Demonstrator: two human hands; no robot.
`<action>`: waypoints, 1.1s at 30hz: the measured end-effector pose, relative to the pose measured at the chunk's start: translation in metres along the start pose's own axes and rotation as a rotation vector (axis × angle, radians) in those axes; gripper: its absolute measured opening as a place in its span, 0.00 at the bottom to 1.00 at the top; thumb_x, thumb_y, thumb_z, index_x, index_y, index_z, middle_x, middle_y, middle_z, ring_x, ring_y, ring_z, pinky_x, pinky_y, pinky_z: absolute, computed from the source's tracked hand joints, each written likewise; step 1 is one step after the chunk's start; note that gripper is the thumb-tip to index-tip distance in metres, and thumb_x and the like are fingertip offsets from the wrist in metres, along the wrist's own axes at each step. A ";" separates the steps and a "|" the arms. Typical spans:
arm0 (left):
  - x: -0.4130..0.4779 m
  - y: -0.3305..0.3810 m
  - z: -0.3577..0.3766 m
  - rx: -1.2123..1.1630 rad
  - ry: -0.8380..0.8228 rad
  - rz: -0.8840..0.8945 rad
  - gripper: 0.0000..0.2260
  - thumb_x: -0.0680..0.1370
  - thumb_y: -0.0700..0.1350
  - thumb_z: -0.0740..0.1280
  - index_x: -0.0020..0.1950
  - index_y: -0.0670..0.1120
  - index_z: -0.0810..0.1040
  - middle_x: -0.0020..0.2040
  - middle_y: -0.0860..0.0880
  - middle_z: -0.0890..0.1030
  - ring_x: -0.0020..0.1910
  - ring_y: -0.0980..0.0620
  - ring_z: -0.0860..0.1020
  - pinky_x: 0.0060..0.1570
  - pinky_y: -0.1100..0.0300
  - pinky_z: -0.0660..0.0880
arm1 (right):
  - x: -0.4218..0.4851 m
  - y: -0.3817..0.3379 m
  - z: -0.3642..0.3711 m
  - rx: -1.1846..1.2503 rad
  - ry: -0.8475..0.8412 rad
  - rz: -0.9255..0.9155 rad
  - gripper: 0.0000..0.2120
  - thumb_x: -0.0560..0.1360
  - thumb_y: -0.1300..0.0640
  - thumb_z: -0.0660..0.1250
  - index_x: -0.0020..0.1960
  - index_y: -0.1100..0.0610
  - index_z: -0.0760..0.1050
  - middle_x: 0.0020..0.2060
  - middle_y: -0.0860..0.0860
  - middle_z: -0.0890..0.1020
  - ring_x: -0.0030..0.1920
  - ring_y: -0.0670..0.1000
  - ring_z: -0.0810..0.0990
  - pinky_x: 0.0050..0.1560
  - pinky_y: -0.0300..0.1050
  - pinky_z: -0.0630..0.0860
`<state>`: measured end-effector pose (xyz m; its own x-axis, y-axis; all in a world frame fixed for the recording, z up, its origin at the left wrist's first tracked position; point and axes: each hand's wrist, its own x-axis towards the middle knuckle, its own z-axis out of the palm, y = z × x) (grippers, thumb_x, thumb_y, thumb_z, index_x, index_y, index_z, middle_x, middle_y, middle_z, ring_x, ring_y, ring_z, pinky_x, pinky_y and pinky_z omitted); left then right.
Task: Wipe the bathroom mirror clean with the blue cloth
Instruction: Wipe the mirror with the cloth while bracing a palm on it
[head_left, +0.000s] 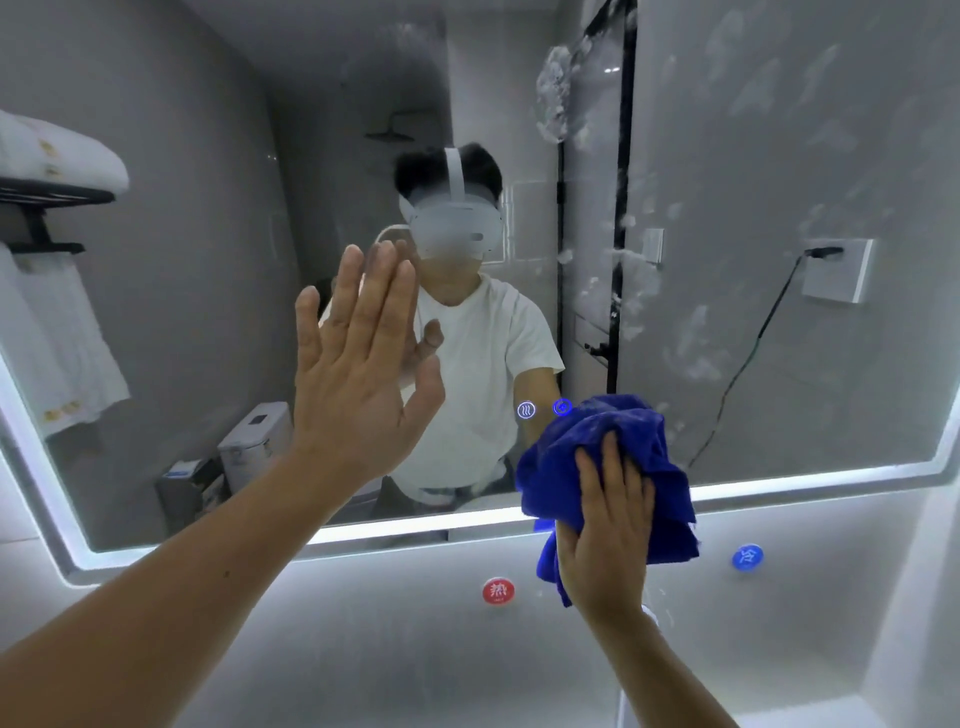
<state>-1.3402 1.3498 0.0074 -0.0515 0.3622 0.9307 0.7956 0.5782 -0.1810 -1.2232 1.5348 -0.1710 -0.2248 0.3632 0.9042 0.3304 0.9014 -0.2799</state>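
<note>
Mirror (208, 260): wall-mounted, with a lit strip (779, 486) along its lower edge.
Smears: white foam (555, 93) sits high on the glass right of centre, with more pale patches (696, 338) trailing down the right part. The left part looks clean.
Cloth (587, 447): blue and bunched, pressed against the mirror's lower edge right of centre. It overlaps the lit strip and hangs a little onto the wall (363, 623) below.
Right hand (608, 525): lies on the cloth with fingers nearly straight and slightly spread, pushing it against the glass. The thumb is hidden.
Left hand (358, 374): palm flat on the glass left of centre, well apart from the cloth. Its fingers are straight and close together, the thumb is out to the side, and it holds nothing.
Icons (526, 410): two small glowing marks in the glass, just left of the cloth's top.
Stickers: a red one (497, 591) and a blue one (747, 557) are on the wall under the mirror, either side of the right wrist.
Reflection: a folded towel (57, 156) on a black rack at left, and a socket (836, 270) with a dark cable at right.
</note>
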 end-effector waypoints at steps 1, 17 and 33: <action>-0.004 0.000 0.003 0.003 -0.003 0.001 0.28 0.82 0.54 0.50 0.80 0.44 0.55 0.81 0.45 0.54 0.80 0.45 0.48 0.77 0.42 0.43 | 0.002 -0.003 0.000 0.010 0.003 0.030 0.26 0.73 0.56 0.60 0.71 0.57 0.64 0.72 0.60 0.68 0.72 0.61 0.63 0.72 0.57 0.56; -0.074 -0.003 0.021 -0.073 -0.009 0.011 0.30 0.80 0.52 0.58 0.79 0.43 0.57 0.80 0.44 0.56 0.80 0.43 0.52 0.76 0.39 0.47 | -0.010 0.023 0.002 -0.043 -0.032 -0.084 0.27 0.73 0.56 0.60 0.71 0.59 0.64 0.73 0.61 0.65 0.71 0.64 0.63 0.67 0.65 0.64; -0.105 0.007 0.032 -0.066 -0.101 -0.095 0.29 0.81 0.52 0.56 0.79 0.42 0.55 0.79 0.41 0.59 0.79 0.43 0.53 0.74 0.35 0.54 | -0.047 -0.029 0.031 -0.110 -0.224 -0.532 0.39 0.66 0.58 0.74 0.74 0.51 0.63 0.74 0.51 0.65 0.68 0.58 0.68 0.71 0.60 0.61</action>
<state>-1.3482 1.3397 -0.1014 -0.1862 0.3818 0.9053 0.8223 0.5649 -0.0691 -1.2510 1.4988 -0.2151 -0.5697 -0.0803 0.8179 0.2101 0.9479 0.2394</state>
